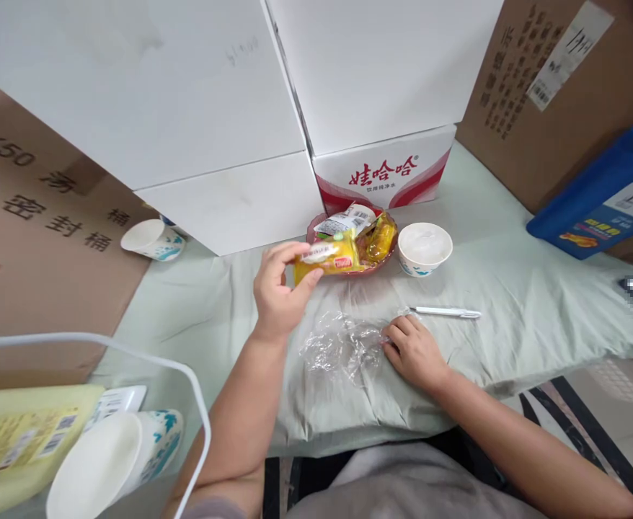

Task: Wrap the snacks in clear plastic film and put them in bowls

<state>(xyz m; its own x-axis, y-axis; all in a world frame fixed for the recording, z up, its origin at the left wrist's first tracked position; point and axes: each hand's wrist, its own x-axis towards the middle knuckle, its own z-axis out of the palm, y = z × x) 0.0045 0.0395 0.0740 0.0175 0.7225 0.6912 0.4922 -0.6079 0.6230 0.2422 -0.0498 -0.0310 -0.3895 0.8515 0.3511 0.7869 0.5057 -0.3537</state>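
- Packet (332,254), yellow and printed, is sitting near the middle of the frame, overlapping the left front of a reddish bowl (353,272); whether it is touching the rim, I cannot tell.
- The left hand (280,292) is holding the packet by its left end, thumb below and fingers above, narrowed to its thickness; this end grip is probably leaving the printed face uncovered.
- The packet's long axis is running roughly left to right, its right end tilting slightly upward in the frame; that free end is pointing right, and the printed face is turning towards the camera.
- The right hand (414,353) is resting right of centre, its bent fingers touching the edge of crumpled clear film (343,346), perhaps steadying it; whether they are pinching it, I cannot tell.
- A slim white tool (449,312) is lying just beyond that hand, seemingly within easy reach.
- A paper cup (423,263) is standing upright beside the bowl on the cloth-covered counter (533,295), likely grouped there to leave the front free.
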